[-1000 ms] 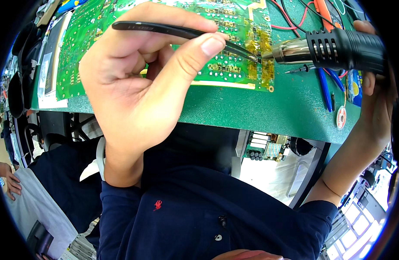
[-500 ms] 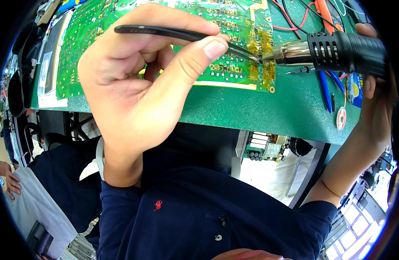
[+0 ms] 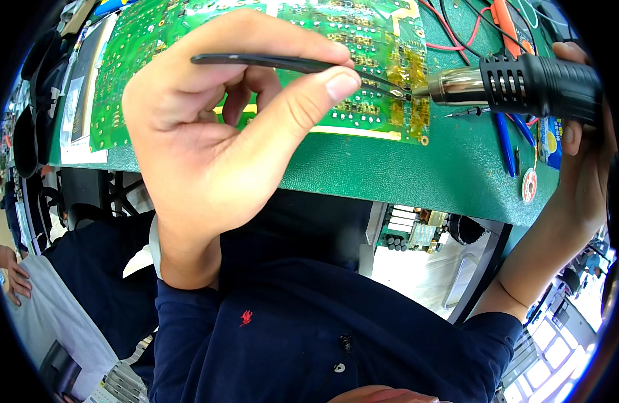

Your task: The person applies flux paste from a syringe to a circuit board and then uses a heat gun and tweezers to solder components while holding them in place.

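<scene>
At left on the green bench (image 3: pixel 363 168), a circuit board (image 3: pixel 131 50), reaching rightward beneath the left hand (image 3: pixel 209 158). Grip there: thumb and forefinger pinching black tweezers (image 3: pixel 269 62), long axis left to right, tips angled slightly toward the body, at the amber tape (image 3: pixel 416 64) near the board's right edge; anything between the tips, cannot tell. Just right of those tips, nozzle of a hot-air gun (image 3: pixel 518 84) pointing left at them; then right hand (image 3: pixel 587 158), wrapped about the gun, partly hidden. Nearer to the tips: left hand.
</scene>
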A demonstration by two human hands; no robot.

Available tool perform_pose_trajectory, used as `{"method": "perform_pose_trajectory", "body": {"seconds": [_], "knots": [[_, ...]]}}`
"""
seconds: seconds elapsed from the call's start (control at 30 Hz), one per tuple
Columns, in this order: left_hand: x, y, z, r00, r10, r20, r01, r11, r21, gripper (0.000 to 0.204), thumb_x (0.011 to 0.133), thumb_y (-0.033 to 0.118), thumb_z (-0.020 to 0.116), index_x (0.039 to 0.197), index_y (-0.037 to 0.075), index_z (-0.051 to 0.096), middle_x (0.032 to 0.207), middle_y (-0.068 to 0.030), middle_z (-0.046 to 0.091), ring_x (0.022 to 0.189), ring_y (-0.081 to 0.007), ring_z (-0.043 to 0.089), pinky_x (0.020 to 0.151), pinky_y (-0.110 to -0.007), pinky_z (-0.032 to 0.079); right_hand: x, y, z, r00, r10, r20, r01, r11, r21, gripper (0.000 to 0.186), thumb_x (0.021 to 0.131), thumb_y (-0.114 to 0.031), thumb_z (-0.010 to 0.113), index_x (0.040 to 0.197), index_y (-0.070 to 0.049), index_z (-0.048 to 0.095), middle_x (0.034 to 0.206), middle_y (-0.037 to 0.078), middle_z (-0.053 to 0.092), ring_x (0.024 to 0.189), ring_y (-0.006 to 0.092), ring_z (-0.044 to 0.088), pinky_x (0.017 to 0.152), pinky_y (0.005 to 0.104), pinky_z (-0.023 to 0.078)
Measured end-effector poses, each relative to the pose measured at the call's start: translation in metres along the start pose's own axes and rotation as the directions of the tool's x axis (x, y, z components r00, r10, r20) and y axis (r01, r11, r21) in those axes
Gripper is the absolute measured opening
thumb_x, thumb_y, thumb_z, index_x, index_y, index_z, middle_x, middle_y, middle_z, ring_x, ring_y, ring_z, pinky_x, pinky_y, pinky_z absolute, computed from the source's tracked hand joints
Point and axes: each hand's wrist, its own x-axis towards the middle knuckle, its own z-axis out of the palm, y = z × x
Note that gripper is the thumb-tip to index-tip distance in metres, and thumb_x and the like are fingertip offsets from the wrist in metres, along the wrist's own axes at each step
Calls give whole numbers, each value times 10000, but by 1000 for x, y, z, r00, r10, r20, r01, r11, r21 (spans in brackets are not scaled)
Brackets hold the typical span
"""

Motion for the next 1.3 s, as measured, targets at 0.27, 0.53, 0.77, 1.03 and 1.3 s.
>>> {"method": "perform_pose_trajectory", "body": {"seconds": [0.27,0.53,0.77,1.03,1.3], "knots": [[-2,-16,-12,998,45,31,-45,999,3,147,834,-75,689,979,-61,668,905,-160,701,857,-196,695,765,-255,552,16,-12,27,990,-39,-135,32,998,-52,313,1053,-168,377,1251,-81,603,1290,251,563,631,29,588,833,211,532],[-4,-19,-9,998,70,-4,-70,995,66,148,832,-83,688,976,-58,665,898,-148,692,851,-202,696,755,-246,556,10,-9,9,1000,-8,-21,10,996,88,327,1053,-172,374,1286,-76,583,1288,255,562,630,19,559,783,171,525],[0,-6,-10,1000,-11,20,8,991,130,138,842,-70,685,978,-52,666,904,-147,700,850,-188,693,751,-243,553,17,-21,11,995,102,-19,-93,961,260,305,1021,-133,440,1285,-120,592,1288,275,554,741,67,624,827,190,528],[9,-5,-10,993,-100,56,88,980,179,110,867,6,697,973,-16,672,890,-115,722,727,-78,633,584,-169,441,-1,5,0,997,-71,1,71,994,-80,332,979,-71,503,1281,-163,607,1288,274,556,946,163,676,886,257,540],[10,-6,-16,992,-116,51,100,963,252,118,869,47,710,970,-4,677,876,-98,729,642,-21,568,509,-152,366,0,7,-5,1000,-27,2,27,1000,-2,370,940,-83,554,1293,-182,605,1305,266,550,1156,292,608,952,338,523]]}}
